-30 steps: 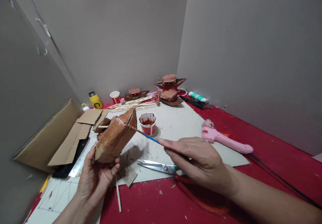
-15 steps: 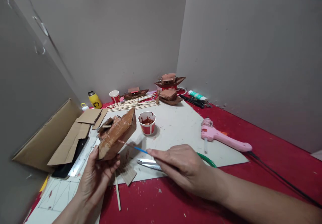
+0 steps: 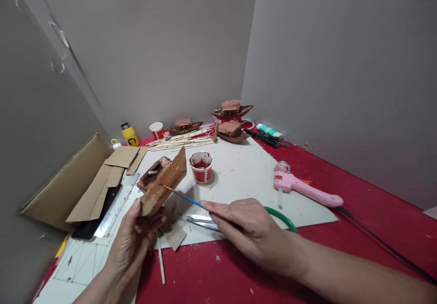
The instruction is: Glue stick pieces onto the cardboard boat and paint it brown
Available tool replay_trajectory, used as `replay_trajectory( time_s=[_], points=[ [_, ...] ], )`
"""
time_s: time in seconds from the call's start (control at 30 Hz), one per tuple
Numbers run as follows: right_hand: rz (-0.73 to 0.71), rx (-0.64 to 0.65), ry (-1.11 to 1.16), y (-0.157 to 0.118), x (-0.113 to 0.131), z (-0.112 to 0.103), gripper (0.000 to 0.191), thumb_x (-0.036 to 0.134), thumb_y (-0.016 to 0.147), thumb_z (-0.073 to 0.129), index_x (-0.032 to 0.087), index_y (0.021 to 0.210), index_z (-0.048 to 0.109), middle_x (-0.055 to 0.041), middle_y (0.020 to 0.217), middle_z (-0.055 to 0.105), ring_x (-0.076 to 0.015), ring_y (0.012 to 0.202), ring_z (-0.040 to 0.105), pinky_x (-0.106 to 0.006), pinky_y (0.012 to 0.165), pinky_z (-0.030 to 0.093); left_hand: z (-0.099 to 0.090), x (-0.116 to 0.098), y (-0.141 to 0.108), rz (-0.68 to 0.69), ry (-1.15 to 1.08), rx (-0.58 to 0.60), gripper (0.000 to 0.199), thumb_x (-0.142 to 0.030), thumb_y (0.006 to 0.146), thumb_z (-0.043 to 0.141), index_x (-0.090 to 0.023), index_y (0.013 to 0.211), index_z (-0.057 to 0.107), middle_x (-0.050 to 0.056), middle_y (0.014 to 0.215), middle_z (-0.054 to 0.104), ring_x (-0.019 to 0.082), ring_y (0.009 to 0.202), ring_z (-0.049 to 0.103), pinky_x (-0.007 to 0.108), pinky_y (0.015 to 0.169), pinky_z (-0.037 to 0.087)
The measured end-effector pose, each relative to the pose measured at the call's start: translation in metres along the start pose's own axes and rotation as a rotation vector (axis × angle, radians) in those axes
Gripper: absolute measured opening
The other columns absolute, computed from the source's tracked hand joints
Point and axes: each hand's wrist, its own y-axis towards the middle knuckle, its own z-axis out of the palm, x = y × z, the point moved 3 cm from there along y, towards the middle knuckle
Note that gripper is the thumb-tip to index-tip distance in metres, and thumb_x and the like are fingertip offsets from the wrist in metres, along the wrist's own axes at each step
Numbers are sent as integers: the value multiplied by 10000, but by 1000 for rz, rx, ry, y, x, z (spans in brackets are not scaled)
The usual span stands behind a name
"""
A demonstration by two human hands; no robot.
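Note:
My left hand (image 3: 136, 231) grips a brown model boat (image 3: 165, 181) by its lower end, tilted up with the side of its hull facing me. The hull is streaked brown with paler patches. Between the fingertips of my right hand (image 3: 244, 226) is a thin blue paintbrush (image 3: 191, 200), its tip at the hull's side. Beyond the brush stands a red and white paper cup (image 3: 201, 169) with brown paint inside. Under my right hand lie green-handled scissors (image 3: 203, 221), partly hidden. Slatted wood strips (image 3: 175, 233) and a thin stick (image 3: 161, 260) lie below the boat.
A pink glue gun (image 3: 303, 188) with a black cord lies to the right. Cardboard pieces (image 3: 95, 192) and a ruler (image 3: 114, 208) are at left. Farther back are wooden sticks (image 3: 184, 139), other model boats (image 3: 230, 130), a yellow bottle (image 3: 129, 134) and an empty cup (image 3: 156, 130).
The boat has turned slightly in my left hand, showing more of its deck side. The brush tip has moved a little up and left along the hull.

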Motion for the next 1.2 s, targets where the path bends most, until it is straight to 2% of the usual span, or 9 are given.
replay_trajectory(
  time_s=[0.13,0.27,0.43,0.57,0.73,0.93,1.03,1.1,1.2],
  points=[
    [-60,79,20,0,2,1,323,105,981,470,134,1270,613,-19,684,742,-124,518,660,-238,524,468,1,0,0,19,3,21,307,-279,701,844,-152,958,735,84,864,794,230,732,746,331,631,647],
    [-7,20,-37,0,0,-1,302,109,982,483,155,1249,617,-24,724,764,-127,530,671,-239,534,481,1,0,2,24,11,3,320,-268,689,849,-147,963,738,89,877,797,234,723,748,332,629,648],
    [-72,84,-28,1,4,-1,335,104,983,458,152,1286,591,-8,679,741,-132,503,660,-246,513,481,1,-1,2,27,21,12,298,-271,700,843,-139,945,737,94,864,795,229,737,746,327,640,646],
    [9,10,-73,3,2,-4,338,104,978,482,182,1280,612,-20,721,766,-133,541,685,-236,537,506,0,0,1,35,23,-10,279,-264,718,820,-154,956,726,81,879,795,236,727,750,333,626,645],
    [-24,52,-73,3,-1,-5,349,91,961,485,157,1267,641,-37,745,784,-132,525,690,-239,534,539,-1,0,1,5,2,-48,220,-226,794,737,-158,998,691,88,868,787,234,717,750,340,636,643],
    [275,-247,-45,8,-23,-30,354,129,904,583,247,1216,703,-62,1082,791,-187,840,773,-287,738,635,2,-5,1,-56,-49,-42,188,-265,894,607,-175,1058,629,99,820,757,214,646,733,321,594,625],
    [451,-322,64,11,-31,-36,283,162,896,574,249,1102,747,-18,820,787,-141,594,706,-240,530,587,3,-6,1,-92,-54,-16,243,-300,905,581,-180,1116,606,107,830,749,202,618,719,318,582,618],
    [532,-335,175,12,-35,-36,224,185,891,573,217,1004,763,13,612,698,-113,470,618,-210,438,523,3,-5,0,-98,-50,-12,263,-309,894,591,-182,1124,606,109,835,751,205,618,718,327,583,618],
    [615,-363,341,13,-41,-32,178,244,877,629,186,997,746,-21,693,729,-128,555,663,-214,470,541,2,-5,-1,-82,-48,3,255,-318,830,682,-165,1032,653,111,809,760,228,651,729,340,599,624]
  ],
)
